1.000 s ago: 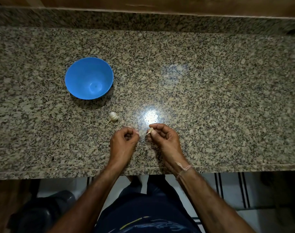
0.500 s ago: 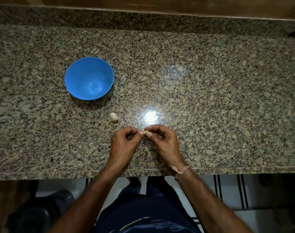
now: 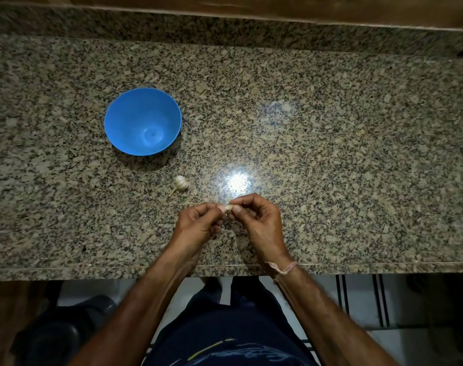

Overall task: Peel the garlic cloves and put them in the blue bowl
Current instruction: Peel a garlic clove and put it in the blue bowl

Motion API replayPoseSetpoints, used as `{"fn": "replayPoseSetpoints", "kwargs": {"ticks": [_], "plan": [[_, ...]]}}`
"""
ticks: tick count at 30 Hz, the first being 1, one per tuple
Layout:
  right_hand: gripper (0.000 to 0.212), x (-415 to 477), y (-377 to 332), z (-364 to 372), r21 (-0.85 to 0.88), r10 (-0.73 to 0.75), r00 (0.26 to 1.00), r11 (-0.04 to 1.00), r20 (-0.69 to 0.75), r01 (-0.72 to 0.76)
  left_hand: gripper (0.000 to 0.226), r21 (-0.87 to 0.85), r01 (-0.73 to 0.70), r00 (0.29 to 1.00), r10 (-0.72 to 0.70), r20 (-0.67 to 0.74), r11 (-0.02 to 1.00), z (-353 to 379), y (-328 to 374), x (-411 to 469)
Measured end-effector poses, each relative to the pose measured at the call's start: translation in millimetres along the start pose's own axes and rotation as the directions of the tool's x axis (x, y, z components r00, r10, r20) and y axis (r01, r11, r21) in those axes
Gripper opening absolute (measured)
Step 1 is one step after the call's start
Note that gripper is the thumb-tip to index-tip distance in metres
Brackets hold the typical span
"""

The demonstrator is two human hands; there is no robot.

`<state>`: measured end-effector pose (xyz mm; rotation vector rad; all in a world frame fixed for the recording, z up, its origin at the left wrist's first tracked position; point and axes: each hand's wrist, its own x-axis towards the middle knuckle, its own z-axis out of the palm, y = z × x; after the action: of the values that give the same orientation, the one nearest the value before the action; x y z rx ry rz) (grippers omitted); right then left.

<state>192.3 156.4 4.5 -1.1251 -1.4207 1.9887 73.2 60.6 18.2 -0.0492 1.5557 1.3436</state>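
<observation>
A small pale garlic clove (image 3: 228,207) is pinched between the fingertips of both hands, just above the granite counter (image 3: 330,154) near its front edge. My left hand (image 3: 198,224) grips it from the left and my right hand (image 3: 256,220) from the right, so most of the clove is hidden by fingers. A garlic bulb (image 3: 181,183) with a short stem lies on the counter a little to the upper left of my hands. The blue bowl (image 3: 124,120) stands further back on the left, and nothing is visible inside it.
A bright lamp reflection (image 3: 237,182) shines on the counter just beyond my hands. The counter's raised back ledge (image 3: 225,27) runs along the far side under a wooden surface. A dark object (image 3: 58,328) sits on the floor at lower left.
My hands were apart with the clove in my right hand; they have come together, and both now pinch the clove. The bowl and bulb have not moved.
</observation>
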Motion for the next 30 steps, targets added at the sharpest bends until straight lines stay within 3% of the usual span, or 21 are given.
{"fn": "replayPoseSetpoints", "kwargs": {"ticks": [1,2,3,5,6,8,10,12,14,20,23,27,30], "plan": [[0.010,0,1,0,0.004,0.014,1.000,1.000,0.001,-0.014,0.008,-0.021,-0.009,1.000,0.009,0.000,1.000,0,-1,-1],[0.009,0,1,1,0.022,0.050,0.999,0.999,-0.008,-0.050,0.009,0.063,-0.083,0.996,0.084,-0.009,0.995,-1,-2,-2],[0.008,-1,2,2,0.046,0.093,0.995,0.995,-0.018,-0.092,0.010,0.253,-0.202,0.977,0.213,-0.015,0.946,-1,-1,-5],[0.007,-2,3,3,0.072,0.122,0.992,0.990,-0.024,-0.120,0.008,0.556,-0.400,0.883,0.469,0.021,0.728,0,1,-9],[0.008,-2,3,3,0.064,0.097,0.995,0.993,-0.020,-0.095,0.008,0.574,-0.414,0.870,0.492,0.021,0.707,1,2,-9],[0.010,-2,3,3,0.055,0.037,0.999,0.998,-0.001,-0.037,0.010,0.414,-0.322,0.934,0.358,-0.010,0.852,2,4,-6],[0.012,-1,2,2,0.064,0.027,1.000,0.998,-0.006,-0.027,0.013,0.183,-0.132,0.990,0.139,-0.024,0.974,2,3,-1],[0.012,0,3,2,0.081,0.038,0.999,0.996,-0.009,-0.038,0.010,-0.017,0.041,0.999,-0.041,0.000,0.999,4,1,1],[0.012,-1,3,2,0.102,0.063,0.998,0.993,-0.008,-0.062,0.008,-0.133,0.119,0.993,-0.120,0.007,0.984,4,-5,4],[0.017,-2,9,-1,0.150,0.161,0.986,0.975,0.030,-0.164,0.019,0.200,-0.067,0.993,0.085,-0.083,0.977,6,-8,3],[0.017,0,7,-2,0.133,0.182,0.982,0.973,0.053,-0.187,0.019,0.236,-0.088,0.990,0.111,-0.084,0.968,8,-4,1],[0.014,2,6,-3,-0.013,0.133,0.989,0.991,0.060,-0.132,0.016,0.258,-0.103,0.991,0.122,-0.058,0.961,6,-1,2],[0.012,2,8,-3,0.092,0.215,0.976,0.972,0.035,-0.217,0.016,0.262,-0.097,0.989,0.122,-0.081,0.960,6,-3,4]]}}
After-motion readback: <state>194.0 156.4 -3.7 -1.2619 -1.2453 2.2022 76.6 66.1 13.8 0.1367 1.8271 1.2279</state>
